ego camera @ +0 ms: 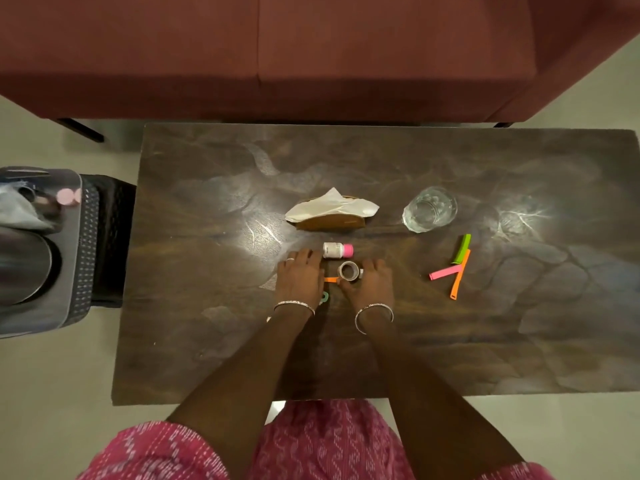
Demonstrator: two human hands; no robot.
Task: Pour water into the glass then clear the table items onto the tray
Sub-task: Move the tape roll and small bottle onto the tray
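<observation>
Table [381,341]:
- Glass [429,209], upright, far right; water level cannot be told.
- Holder [329,222] with tissue [332,204].
- Bottle [337,250], pink cap, on its side.
- Tape [349,270] between the hands.
- Left hand [299,277]: flat, released.
- Right hand [370,280]: touching the tape, grip cannot be told.
- Three clips [457,271], right.

Tray [67,289], off the table's left end: steel jug [24,265].

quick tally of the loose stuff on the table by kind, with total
glass: 1
tissue holder: 1
pink-capped bottle: 1
tape roll: 1
green clip, pink clip, orange clip: 3
half-hidden orange piece, green piece: 2
total: 9
</observation>
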